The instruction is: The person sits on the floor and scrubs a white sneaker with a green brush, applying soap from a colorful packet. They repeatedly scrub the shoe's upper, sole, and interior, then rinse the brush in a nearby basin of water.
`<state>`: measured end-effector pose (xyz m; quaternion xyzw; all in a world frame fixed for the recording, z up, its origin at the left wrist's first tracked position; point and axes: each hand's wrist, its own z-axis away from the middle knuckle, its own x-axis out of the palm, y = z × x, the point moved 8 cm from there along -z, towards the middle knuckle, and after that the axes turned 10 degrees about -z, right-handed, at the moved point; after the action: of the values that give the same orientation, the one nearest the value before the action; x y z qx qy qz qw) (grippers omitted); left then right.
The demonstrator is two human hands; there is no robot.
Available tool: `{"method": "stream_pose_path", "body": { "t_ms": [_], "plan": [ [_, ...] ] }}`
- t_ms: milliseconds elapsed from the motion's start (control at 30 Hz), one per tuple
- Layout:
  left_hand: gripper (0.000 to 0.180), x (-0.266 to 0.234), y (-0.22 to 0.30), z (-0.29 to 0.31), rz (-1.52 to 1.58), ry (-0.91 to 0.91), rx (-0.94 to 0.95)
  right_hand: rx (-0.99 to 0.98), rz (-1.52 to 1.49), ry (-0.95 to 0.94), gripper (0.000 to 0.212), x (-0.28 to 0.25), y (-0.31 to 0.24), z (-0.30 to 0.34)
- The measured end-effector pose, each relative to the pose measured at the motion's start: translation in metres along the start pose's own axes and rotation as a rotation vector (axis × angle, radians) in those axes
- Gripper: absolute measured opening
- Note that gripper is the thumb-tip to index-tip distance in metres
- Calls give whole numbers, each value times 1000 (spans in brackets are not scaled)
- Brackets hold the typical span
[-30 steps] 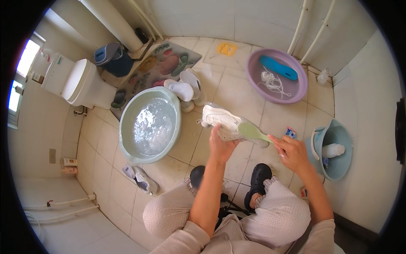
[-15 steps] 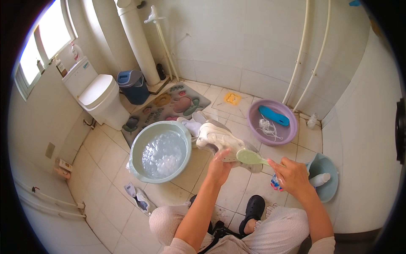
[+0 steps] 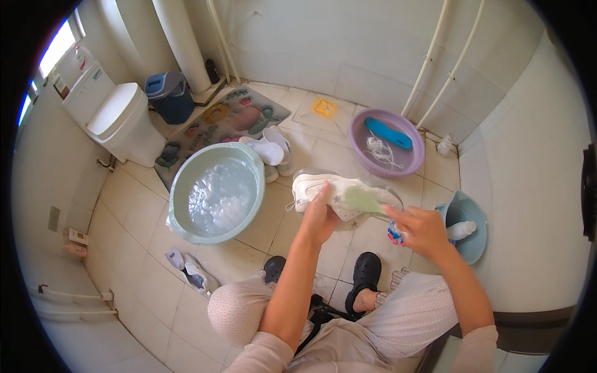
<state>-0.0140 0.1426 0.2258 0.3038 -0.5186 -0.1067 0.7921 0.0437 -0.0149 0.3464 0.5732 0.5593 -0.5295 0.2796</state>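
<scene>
While seated low over a tiled bathroom floor (image 3: 143, 217), a person grips a white sneaker (image 3: 329, 189) in the left hand (image 3: 320, 217), fingers closed around its side, holding it up above the floor between the knees and the basins. The right hand (image 3: 423, 230) is closed around the handle of a pale green brush (image 3: 367, 200), whose head lies against the sneaker's upper.

Just to the left of the sneaker stands a pale green basin (image 3: 180, 230) filled with foamy water. Beyond it, toward the far wall, a purple basin (image 3: 357, 133) holds a blue insole (image 3: 388, 133) and a tangle of white laces (image 3: 379, 152). A smaller blue basin (image 3: 476, 245) sits at the right by the wall with a white bottle (image 3: 460, 230) lying in it. A small colourful packet (image 3: 395, 235) lies on the floor close under the right hand.

White slippers (image 3: 270, 149) rest between the green basin and a patterned bath mat (image 3: 239, 118). A white toilet (image 3: 121, 121) stands at the left under a bright window (image 3: 56, 50), with a dark blue lidded bin (image 3: 168, 96) beside it and a thick white pipe (image 3: 180, 43) rising behind. A yellow drain cover (image 3: 324, 107) is set in the pale tiles near the far wall, where thinner white pipes (image 3: 429, 62) climb the tiled wall. A crumpled wrapper (image 3: 193, 273) lies on the floor near the person's left knee. The person wears black clogs (image 3: 367, 276) and light trousers.
</scene>
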Motion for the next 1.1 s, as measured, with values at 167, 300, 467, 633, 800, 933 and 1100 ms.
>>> {"method": "stream_pose_path", "body": {
  "t_ms": [167,300,467,633,800,933,1100],
  "plan": [
    [44,-13,2,-12,138,-56,-33,-51,47,-16,52,31,-14,-21],
    [43,-15,26,-4,154,-44,94,-19,84,-38,53,19,15,-13],
    [43,-21,21,-17,101,-110,132,-127,-124,90,52,48,-40,-56],
    [44,-24,27,-10,172,-49,121,-126,93,2,56,33,-1,-32],
    [44,-27,5,-19,110,10,58,-130,40,-15,56,56,-22,-50],
    [44,-26,10,-15,140,-61,38,-85,57,-59,58,48,30,-28],
    [47,-33,-9,-24,90,16,-2,-199,15,-35,60,57,1,-37]
  ]
}}
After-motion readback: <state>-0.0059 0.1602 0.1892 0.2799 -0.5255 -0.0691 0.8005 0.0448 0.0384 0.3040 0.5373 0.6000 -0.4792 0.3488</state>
